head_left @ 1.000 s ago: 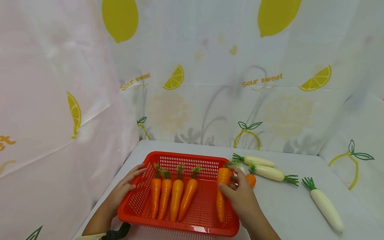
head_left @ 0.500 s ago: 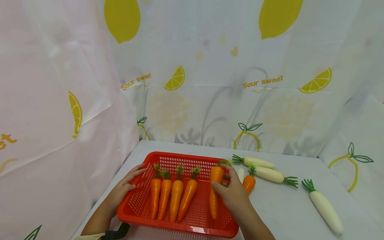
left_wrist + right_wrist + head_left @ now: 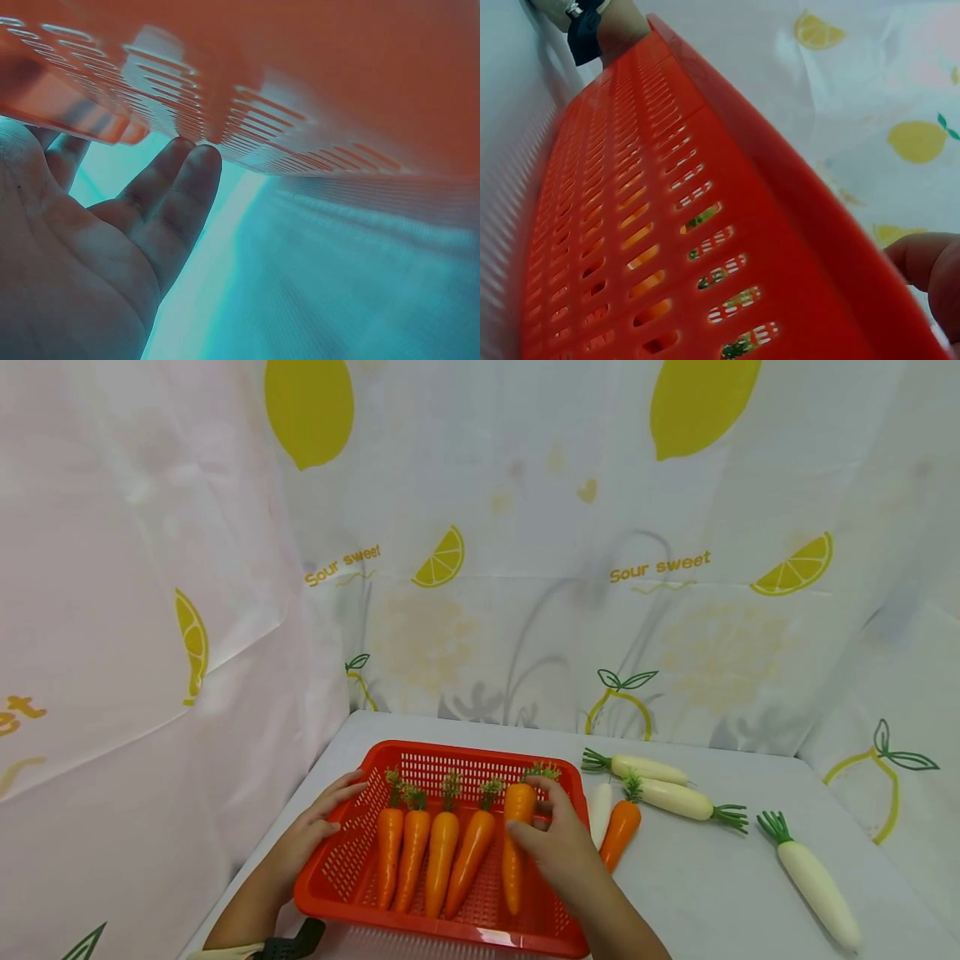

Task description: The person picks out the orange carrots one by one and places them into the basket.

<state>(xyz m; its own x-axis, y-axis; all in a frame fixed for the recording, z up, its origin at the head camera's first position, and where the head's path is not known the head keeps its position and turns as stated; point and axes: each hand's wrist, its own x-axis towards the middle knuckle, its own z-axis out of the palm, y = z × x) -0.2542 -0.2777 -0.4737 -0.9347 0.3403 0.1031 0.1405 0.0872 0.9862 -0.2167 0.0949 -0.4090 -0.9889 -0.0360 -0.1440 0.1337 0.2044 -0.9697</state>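
Note:
My right hand (image 3: 558,839) holds a carrot (image 3: 513,860) by its upper part, over the right half of the red plastic basket (image 3: 540,939). Leafy green tops this carrot, and its tip points toward the basket's near side. Left of it, several carrots (image 3: 442,860) lie side by side in the basket, tops to the back. My left hand (image 3: 311,827) grips the basket's left rim; in the left wrist view, fingers (image 3: 184,199) touch the slotted outer wall. The right wrist view shows mostly the slotted basket wall (image 3: 727,172), with part of my right hand (image 3: 930,270) at the edge.
Outside the basket's right side lie another carrot (image 3: 622,831) and a white radish (image 3: 600,810), partly hidden. Two white radishes (image 3: 671,797) (image 3: 648,768) lie behind them, and one more radish (image 3: 817,889) lies far right. A lemon-print cloth (image 3: 480,635) hangs behind the white table (image 3: 712,877).
My right hand has moved left with the carrot, toward the row of carrots in the basket. The carrot outside the basket shows more fully. My left hand stays at the rim.

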